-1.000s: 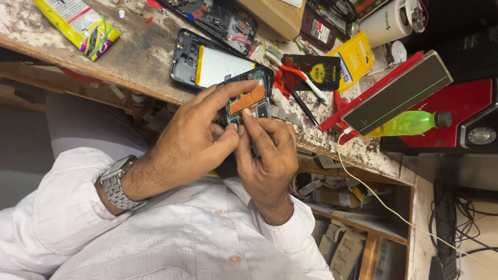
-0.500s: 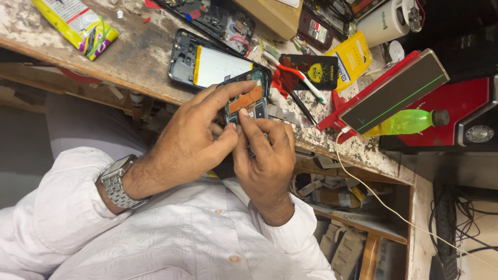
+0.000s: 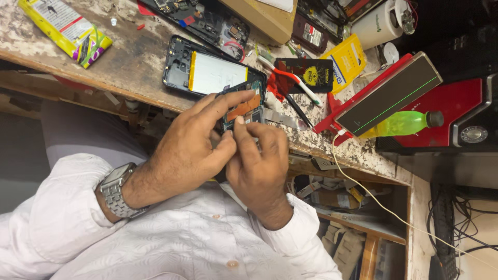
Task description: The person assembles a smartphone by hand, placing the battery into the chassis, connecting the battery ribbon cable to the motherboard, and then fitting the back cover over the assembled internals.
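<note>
Landmark: opened phone shell (image 3: 207, 72) with a white battery, flat on the worn bench (image 3: 124, 57)
Left of it: yellow packet (image 3: 65, 31)
Right of it: green bottle (image 3: 402, 123) — past the toothbrush (image 3: 288, 78)
Below-right: white cable (image 3: 394, 212) — trailing off

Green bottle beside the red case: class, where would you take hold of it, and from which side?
Grip the green bottle around its middle, from above. It lies on its side, dark cap pointing right, its body bare on top, with the red case close alongside.

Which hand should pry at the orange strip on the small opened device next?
Right, probably. The right hand has a fingertip on the small opened device just below the orange strip; the left hand is wrapped around it, steadying it.
</note>
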